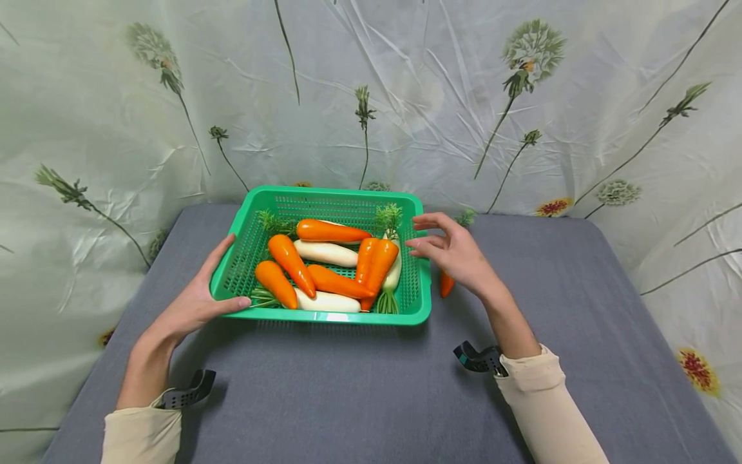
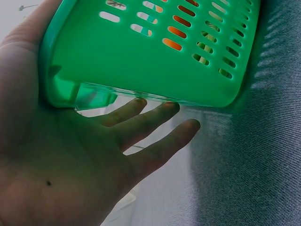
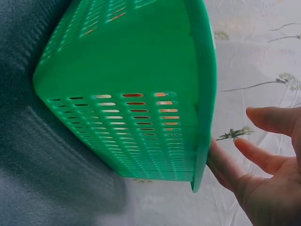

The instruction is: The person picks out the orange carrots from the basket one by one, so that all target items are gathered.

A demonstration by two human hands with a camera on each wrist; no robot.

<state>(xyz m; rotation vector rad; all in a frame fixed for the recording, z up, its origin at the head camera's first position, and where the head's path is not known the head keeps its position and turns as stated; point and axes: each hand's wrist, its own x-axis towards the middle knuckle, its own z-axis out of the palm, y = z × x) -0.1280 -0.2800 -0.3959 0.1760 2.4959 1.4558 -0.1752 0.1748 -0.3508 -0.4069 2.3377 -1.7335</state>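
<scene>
A green plastic basket (image 1: 339, 318) stands on the table, holding several orange carrots (image 1: 333, 231) and white radishes (image 1: 326, 253), some with green tops. My left hand (image 1: 194, 303) holds its front left corner, thumb over the front rim and fingers along the outer left side. From the left wrist, spread fingers (image 2: 157, 125) reach along the outer wall. At the right rim hovers my right hand (image 1: 458, 254), fingers loosely bent; in the right wrist view some of its fingers (image 3: 225, 162) meet the rim while the thumb stays apart. A carrot (image 1: 447, 284) lies outside the basket, partly hidden behind this hand.
A grey cloth (image 1: 348, 399) covers the table. Behind it and along both sides hangs a pale curtain (image 1: 417, 96) printed with dandelions and other flowers. Each wrist wears a dark strap (image 1: 188, 392).
</scene>
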